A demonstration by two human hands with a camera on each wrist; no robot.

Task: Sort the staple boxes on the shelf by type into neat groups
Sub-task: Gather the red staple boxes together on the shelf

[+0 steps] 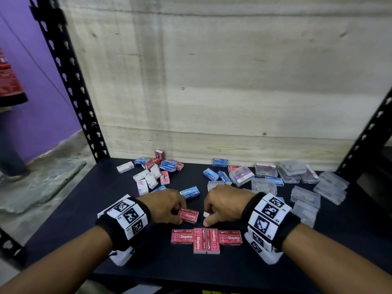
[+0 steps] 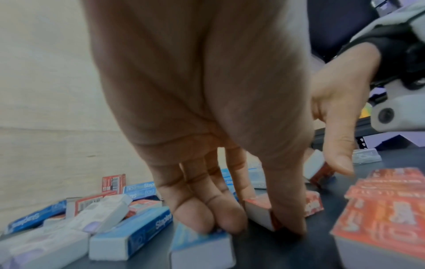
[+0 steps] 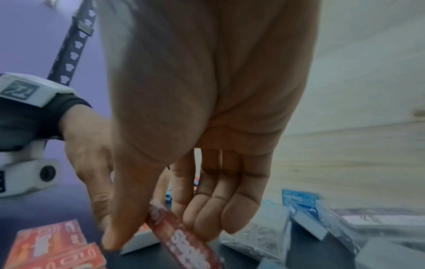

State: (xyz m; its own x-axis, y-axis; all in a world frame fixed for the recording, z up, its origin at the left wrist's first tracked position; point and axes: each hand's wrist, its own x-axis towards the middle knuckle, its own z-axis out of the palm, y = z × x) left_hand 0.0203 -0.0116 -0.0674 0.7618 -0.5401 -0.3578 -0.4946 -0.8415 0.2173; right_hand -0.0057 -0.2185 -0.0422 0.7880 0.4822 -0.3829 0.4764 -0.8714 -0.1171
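Observation:
On the dark shelf (image 1: 70, 211), my left hand (image 1: 180, 214) pinches a red staple box (image 1: 189, 215) between thumb and fingers, just behind a tidy group of red staple boxes (image 1: 206, 239) near the front edge. In the left wrist view the left hand (image 2: 262, 227) grips that red box (image 2: 312, 204) by its end. Right beside it, my right hand (image 1: 206, 216) pinches a second red box; only its white end (image 1: 205, 214) shows here. The right wrist view shows the right hand (image 3: 161, 238) holding this tilted red box (image 3: 186, 238).
A mixed pile of blue, red and white boxes (image 1: 152, 170) lies at the back left. Blue boxes (image 1: 214, 174) and clear plastic cases (image 1: 297, 177) spread across the back right. One blue box (image 1: 189, 192) sits just behind my hands. Black uprights (image 1: 70, 81) frame the shelf.

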